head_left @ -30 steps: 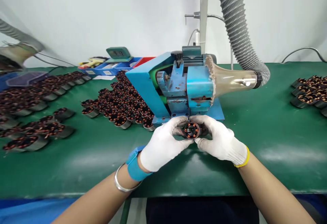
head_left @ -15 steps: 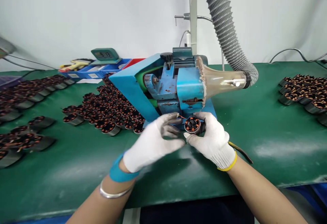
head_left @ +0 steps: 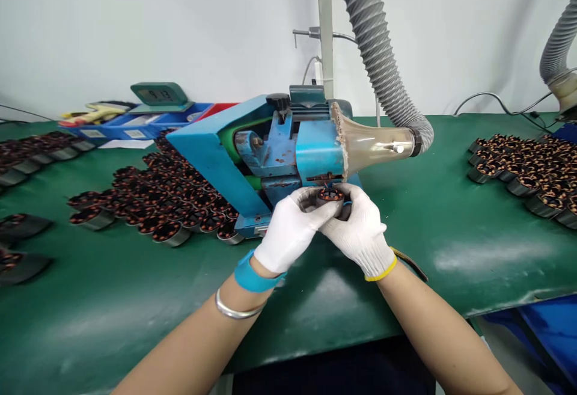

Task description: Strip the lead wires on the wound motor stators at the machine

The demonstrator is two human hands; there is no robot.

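Note:
A motor stator [head_left: 330, 195], a dark ring with copper windings inside, is held between my two gloved hands. My left hand [head_left: 293, 220] grips it from the left, thumb along its front. From the right, my right hand [head_left: 358, 223] closes around its side and underside; some fingertips are hidden behind it. The stator is just below the front slot of a blue belt-driven machine [head_left: 318, 151]. A clear tapered cover [head_left: 376, 145] joins the machine's right side to a grey corrugated hose [head_left: 369, 28].
Many similar stators [head_left: 171, 232] stand left of the machine, and another group [head_left: 532, 169] lies at the right. Behind are blue bins [head_left: 135, 127] and a digital display [head_left: 160, 94]. A thin yellow-and-dark tool [head_left: 410, 263] rests by my right wrist on the green mat [head_left: 135, 323].
My left hand has moved in and taken hold of the stator, which my right hand alone held before. Both hands have raised it closer to the machine's slot. The view has shifted right.

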